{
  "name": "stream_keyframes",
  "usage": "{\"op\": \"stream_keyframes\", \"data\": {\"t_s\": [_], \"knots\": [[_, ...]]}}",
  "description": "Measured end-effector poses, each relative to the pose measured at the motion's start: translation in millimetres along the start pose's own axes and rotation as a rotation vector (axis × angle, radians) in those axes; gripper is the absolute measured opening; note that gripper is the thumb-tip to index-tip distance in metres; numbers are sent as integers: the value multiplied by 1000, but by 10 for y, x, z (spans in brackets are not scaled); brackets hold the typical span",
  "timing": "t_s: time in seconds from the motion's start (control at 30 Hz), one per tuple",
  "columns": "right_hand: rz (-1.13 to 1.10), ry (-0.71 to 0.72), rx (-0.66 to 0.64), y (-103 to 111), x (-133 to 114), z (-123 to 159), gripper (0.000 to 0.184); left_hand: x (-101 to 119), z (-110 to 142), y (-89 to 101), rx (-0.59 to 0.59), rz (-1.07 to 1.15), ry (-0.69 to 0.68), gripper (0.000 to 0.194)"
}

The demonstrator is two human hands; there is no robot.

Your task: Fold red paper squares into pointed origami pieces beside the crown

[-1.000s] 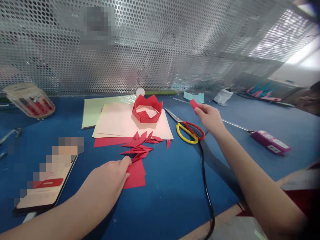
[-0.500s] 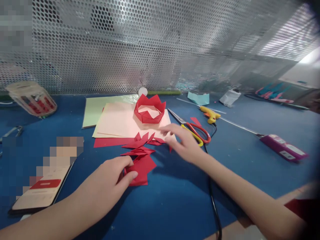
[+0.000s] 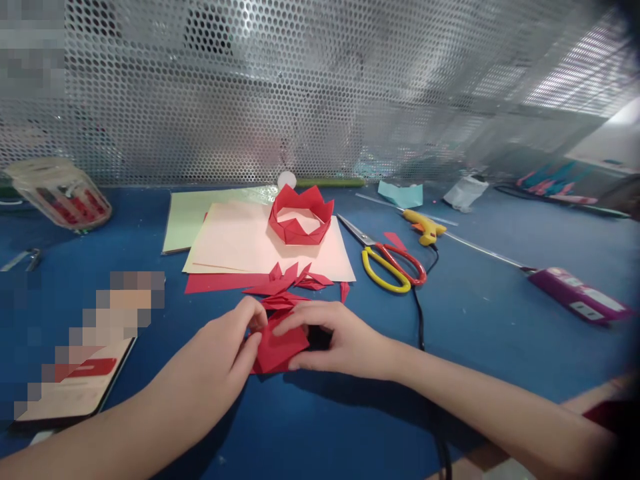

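A red paper square (image 3: pixel 278 349) lies on the blue table (image 3: pixel 350 427) close to me. My left hand (image 3: pixel 226 347) pinches its left edge with thumb and fingers. My right hand (image 3: pixel 334 337) holds its right side, thumb under and fingers over it. Just beyond lie several small folded red paper pieces (image 3: pixel 290 283). A red folded paper crown (image 3: pixel 301 216) stands on a pale pink sheet (image 3: pixel 240 245) farther back.
Scissors with red and yellow handles (image 3: pixel 387 261) and a yellow glue gun (image 3: pixel 423 228) with a black cord (image 3: pixel 419 313) lie to the right. A phone (image 3: pixel 75 387) is at the left, a purple tool (image 3: pixel 575 295) at the right. A perforated metal wall (image 3: pixel 320 93) closes the back.
My right hand left the far right of the table, where the glue gun now lies, and swept left and toward me onto the red square. My left hand stayed on the square.
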State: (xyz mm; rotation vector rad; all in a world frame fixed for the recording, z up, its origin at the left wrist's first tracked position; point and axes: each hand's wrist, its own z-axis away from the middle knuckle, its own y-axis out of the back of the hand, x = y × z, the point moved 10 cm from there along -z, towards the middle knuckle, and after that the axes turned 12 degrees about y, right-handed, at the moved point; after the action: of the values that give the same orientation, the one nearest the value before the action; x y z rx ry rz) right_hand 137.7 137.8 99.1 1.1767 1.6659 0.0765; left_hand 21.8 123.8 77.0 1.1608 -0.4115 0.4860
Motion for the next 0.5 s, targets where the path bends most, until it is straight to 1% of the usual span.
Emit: {"op": "stream_keyframes", "data": {"t_s": [0.03,0.07,0.23,0.3,0.4,0.5], "knots": [[8,24,6,10,-6,4,30,11,1,-18,-17,-1,-8,21],[22,52,16,22,-16,8,30,21,1,-33,-31,-3,-16,22],[130,208,64,58,-127,28,10,25,15,-85,-59,-71,-33,23],[197,254,65,54,-175,28,7,18,38,-106,-58,-117,-44,26],[268,295,20,8,-211,18,11,52,81,-130,-25,-209,-99,28],[257,320,-62,-68,-217,7,13,128,118,-152,38,-323,-171,21]]}}
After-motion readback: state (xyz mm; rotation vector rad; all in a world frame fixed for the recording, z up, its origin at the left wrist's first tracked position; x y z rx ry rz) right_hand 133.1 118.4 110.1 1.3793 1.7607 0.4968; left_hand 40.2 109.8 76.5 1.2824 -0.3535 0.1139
